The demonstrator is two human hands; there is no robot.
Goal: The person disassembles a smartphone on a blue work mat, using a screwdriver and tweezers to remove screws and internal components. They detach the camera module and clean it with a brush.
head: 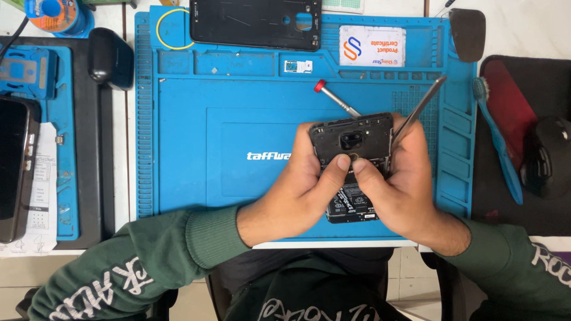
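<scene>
I have the opened phone (352,163) gripped in both hands above the blue repair mat (238,119), its back cover off and the black inner frame with the camera module facing up at me. My left hand (297,190) is curled around its left edge, thumb pressed onto the frame just below the camera. My right hand (401,184) is wrapped around the right edge, thumb beside the other one, and it also pinches a slim metal spudger (423,102) that sticks up and away to the right. The lower part of the phone, with a labelled battery, shows between my palms — its bottom edge is cut off by my fingers.

The mat's small upper compartments hold little: a tiny square part (297,66) sits in one, a loop of yellow wire (172,28) lies in the corner one, and a white card (372,46) fills another. A black phone back cover (256,22) lies across the top edge, partly out of frame. A red-capped screwdriver (336,98) lies on the mat just behind the phone, its tip hidden by it.

To the right, on the worktop, a blue brush (498,139) lies on a dark pad beside a black mouse (546,156). To the left a second phone (15,166) is cut off by the edge — what else lies on that side tray is hard to make out.
</scene>
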